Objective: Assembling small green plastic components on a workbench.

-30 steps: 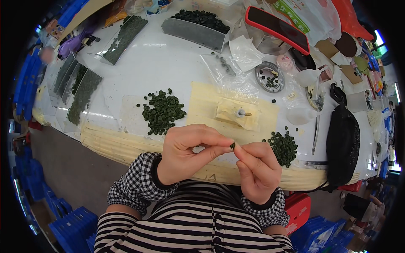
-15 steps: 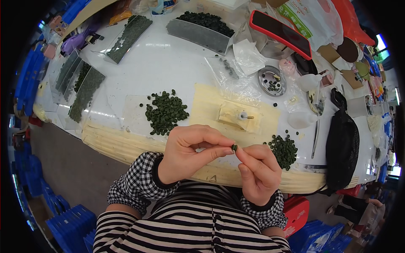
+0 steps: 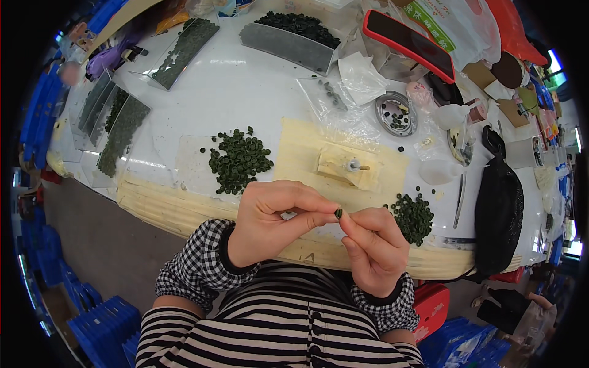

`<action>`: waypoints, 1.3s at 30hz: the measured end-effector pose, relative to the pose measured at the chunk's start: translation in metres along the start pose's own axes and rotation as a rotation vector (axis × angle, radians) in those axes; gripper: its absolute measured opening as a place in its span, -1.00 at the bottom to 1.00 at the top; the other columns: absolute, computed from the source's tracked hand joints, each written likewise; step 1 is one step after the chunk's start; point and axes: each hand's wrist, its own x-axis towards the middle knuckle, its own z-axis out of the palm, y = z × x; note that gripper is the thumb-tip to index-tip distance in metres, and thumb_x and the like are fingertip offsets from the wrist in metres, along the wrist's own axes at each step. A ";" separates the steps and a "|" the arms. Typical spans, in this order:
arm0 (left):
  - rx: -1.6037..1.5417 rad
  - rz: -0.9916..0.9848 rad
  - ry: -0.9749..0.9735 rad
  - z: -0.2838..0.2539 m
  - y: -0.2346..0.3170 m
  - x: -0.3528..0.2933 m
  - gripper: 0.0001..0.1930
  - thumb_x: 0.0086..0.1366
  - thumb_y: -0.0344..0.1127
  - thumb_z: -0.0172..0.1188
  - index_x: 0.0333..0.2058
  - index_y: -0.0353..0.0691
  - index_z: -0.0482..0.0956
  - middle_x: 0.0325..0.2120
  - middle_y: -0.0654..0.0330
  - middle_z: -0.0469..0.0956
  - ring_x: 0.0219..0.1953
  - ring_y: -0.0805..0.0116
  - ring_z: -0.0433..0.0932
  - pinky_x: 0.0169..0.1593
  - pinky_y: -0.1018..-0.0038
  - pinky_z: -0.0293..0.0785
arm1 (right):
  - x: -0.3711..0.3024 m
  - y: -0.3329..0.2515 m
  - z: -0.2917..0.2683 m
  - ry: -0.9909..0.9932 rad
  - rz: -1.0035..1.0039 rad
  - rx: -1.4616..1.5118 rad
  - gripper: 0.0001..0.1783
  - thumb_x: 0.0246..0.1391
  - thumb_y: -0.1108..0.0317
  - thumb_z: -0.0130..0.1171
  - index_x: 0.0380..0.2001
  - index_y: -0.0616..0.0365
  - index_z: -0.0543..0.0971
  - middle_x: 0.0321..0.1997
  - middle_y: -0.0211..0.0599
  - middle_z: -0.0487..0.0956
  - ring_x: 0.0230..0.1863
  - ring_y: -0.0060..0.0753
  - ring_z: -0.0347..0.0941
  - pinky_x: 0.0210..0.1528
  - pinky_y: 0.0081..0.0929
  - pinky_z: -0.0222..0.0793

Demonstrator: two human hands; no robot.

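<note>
Just above the table's front edge, my left hand (image 3: 267, 218) pinches a small dark green disc-like piece (image 3: 338, 213) between thumb and forefinger. The closed fingertips of my right hand (image 3: 377, 248) meet it from the other side; they partly hide the piece. Beyond my left hand lies a heap of similar dark green pieces (image 3: 238, 161), and a smaller heap (image 3: 414, 219) lies beside my right hand. Past my fingers, a pale yellow block (image 3: 331, 161) with a metal pin (image 3: 362, 167) sits on a yellow sheet (image 3: 296, 150).
Grey-sided trays of green pieces stand at the back (image 3: 285, 49) and left (image 3: 126, 132). A red-cased phone (image 3: 410, 46) leans at the back right. Nearer are a round metal dish (image 3: 394, 113), tweezers (image 3: 459, 202) and a black mesh bag (image 3: 498, 208). The table has a padded front edge (image 3: 165, 211).
Both hands keep their pinch at nearly the same spot. The green piece appears slightly turned between the fingertips. The whole view has shifted a little.
</note>
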 end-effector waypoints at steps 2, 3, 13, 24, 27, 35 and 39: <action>0.046 -0.002 -0.022 -0.001 0.003 0.001 -0.83 0.13 -0.68 0.25 -0.28 -0.37 0.66 -0.36 0.04 0.65 -0.32 0.36 0.65 -0.25 0.56 0.57 | 0.000 0.000 0.001 -0.001 -0.005 -0.006 -0.61 -0.10 0.59 0.31 -0.10 0.27 0.64 -0.28 -0.25 0.57 -0.32 -0.34 0.47 -0.30 -0.51 0.40; 0.047 0.001 -0.019 -0.001 0.004 0.000 -0.83 0.13 -0.68 0.25 -0.28 -0.37 0.66 -0.36 0.03 0.65 -0.32 0.36 0.65 -0.25 0.57 0.57 | -0.001 0.000 0.001 0.000 0.001 0.001 -0.61 -0.10 0.59 0.31 -0.10 0.27 0.64 -0.28 -0.25 0.57 -0.32 -0.34 0.47 -0.30 -0.51 0.40; -0.146 -0.086 -0.009 0.000 0.002 0.000 -0.83 0.17 -0.58 0.29 -0.24 -0.34 0.66 -0.36 0.12 0.64 -0.34 0.50 0.62 -0.28 0.63 0.54 | 0.001 0.000 0.000 0.003 -0.016 0.005 -0.61 -0.09 0.59 0.31 -0.09 0.27 0.63 -0.27 -0.25 0.58 -0.32 -0.33 0.48 -0.29 -0.49 0.40; -0.156 -0.127 -0.013 0.000 0.005 -0.001 -0.85 0.15 -0.68 0.25 -0.28 -0.41 0.65 -0.39 0.05 0.63 -0.34 0.41 0.64 -0.25 0.59 0.57 | 0.001 0.001 -0.001 -0.027 -0.042 -0.016 -0.61 -0.12 0.60 0.31 -0.11 0.26 0.64 -0.25 -0.24 0.58 -0.31 -0.30 0.49 -0.28 -0.46 0.42; -0.154 -0.106 -0.014 -0.001 0.004 -0.001 -0.84 0.16 -0.64 0.26 -0.26 -0.38 0.65 -0.38 0.08 0.63 -0.34 0.44 0.63 -0.24 0.60 0.56 | 0.000 0.001 0.000 -0.020 -0.025 -0.006 -0.61 -0.11 0.60 0.31 -0.11 0.26 0.64 -0.25 -0.24 0.58 -0.31 -0.31 0.49 -0.28 -0.47 0.41; -0.202 -0.109 -0.024 -0.001 0.001 -0.001 -0.83 0.20 -0.55 0.28 -0.21 -0.35 0.65 -0.33 0.14 0.63 -0.30 0.51 0.61 -0.22 0.63 0.54 | 0.001 0.001 0.000 0.007 -0.034 -0.003 -0.60 -0.10 0.59 0.30 -0.09 0.25 0.64 -0.25 -0.23 0.58 -0.31 -0.32 0.49 -0.28 -0.50 0.40; -0.201 -0.106 -0.032 -0.001 0.002 -0.001 -0.83 0.20 -0.55 0.28 -0.21 -0.35 0.65 -0.33 0.13 0.63 -0.29 0.50 0.62 -0.21 0.62 0.55 | 0.002 0.002 0.000 0.009 -0.045 0.000 -0.61 -0.10 0.58 0.30 -0.10 0.25 0.64 -0.26 -0.23 0.58 -0.31 -0.32 0.49 -0.27 -0.48 0.39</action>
